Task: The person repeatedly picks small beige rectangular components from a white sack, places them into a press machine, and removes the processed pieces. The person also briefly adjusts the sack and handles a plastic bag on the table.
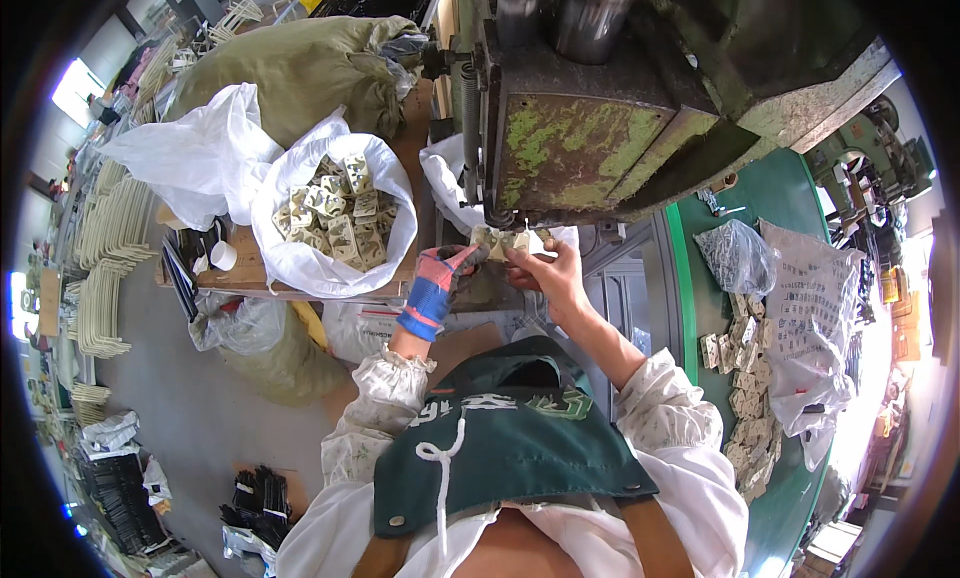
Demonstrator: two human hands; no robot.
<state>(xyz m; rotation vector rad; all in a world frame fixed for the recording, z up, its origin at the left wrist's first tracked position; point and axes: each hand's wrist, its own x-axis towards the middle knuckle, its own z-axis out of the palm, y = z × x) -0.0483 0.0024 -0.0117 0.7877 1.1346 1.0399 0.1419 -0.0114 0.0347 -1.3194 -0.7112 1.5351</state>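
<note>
Under the press head, both of my hands meet at small cream-coloured plates (497,244) like the ones in the nearby sack. My left hand (448,270) wears a pink and blue striped glove with dark fingertips; its fingers are closed at the left end of the plates. My bare right hand (553,276) pinches a plate from the right with thumb and fingers. Exactly where the plates rest is hidden by my fingers. To the left, a white sack (398,256) stands open, full of similar cream plates (338,216) with dark marks.
The green, paint-worn press (580,153) hangs close above my hands. A large olive sack (290,73) lies behind the white one. On the right, a green table (700,278) carries more loose plates (745,378) and plastic bags. Bundled black parts (258,503) lie on the floor at left.
</note>
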